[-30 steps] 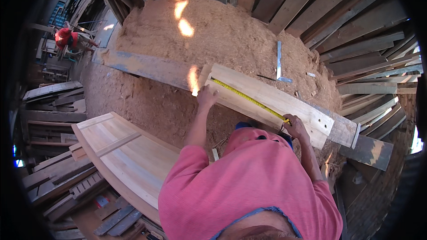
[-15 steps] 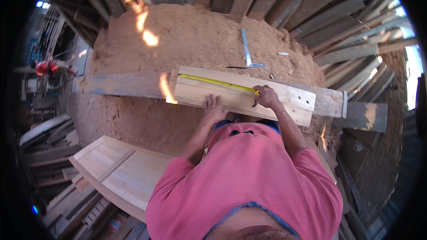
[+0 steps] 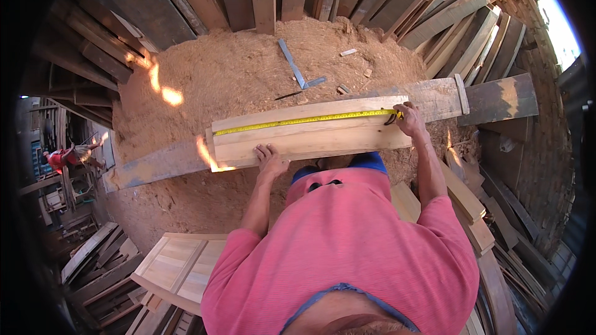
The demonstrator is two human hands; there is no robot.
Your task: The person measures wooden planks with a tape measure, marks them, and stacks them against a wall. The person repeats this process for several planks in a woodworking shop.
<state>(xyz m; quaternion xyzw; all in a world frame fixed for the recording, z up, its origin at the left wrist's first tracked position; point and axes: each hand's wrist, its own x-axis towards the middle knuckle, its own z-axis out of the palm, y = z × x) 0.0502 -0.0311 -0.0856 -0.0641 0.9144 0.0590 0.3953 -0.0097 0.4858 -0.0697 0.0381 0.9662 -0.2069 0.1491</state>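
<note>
A yellow tape measure [image 3: 304, 121] lies stretched along a pale wooden board [image 3: 310, 139], from near its left end to its right end. My right hand [image 3: 410, 119] closes round the tape measure's body at the board's right end; the fingers partly hide it. A dark curved thing beside that hand is too small to make out. My left hand [image 3: 270, 161] lies on the near edge of the board, fingers spread, left of its middle. Beneath the board runs a long weathered plank [image 3: 158, 162].
Beyond the plank, a metal try square [image 3: 298, 71] and a thin dark stick [image 3: 288, 95] lie on sawdust-covered ground [image 3: 223, 68]. Timber planks [image 3: 264, 0] lean along the far side. A panelled wooden piece [image 3: 180, 263] stands at lower left. Another person [image 3: 62, 158] is far left.
My right hand has moved to the right along the board, and more yellow tape is drawn out. The view has turned. My left hand still rests on the near edge.
</note>
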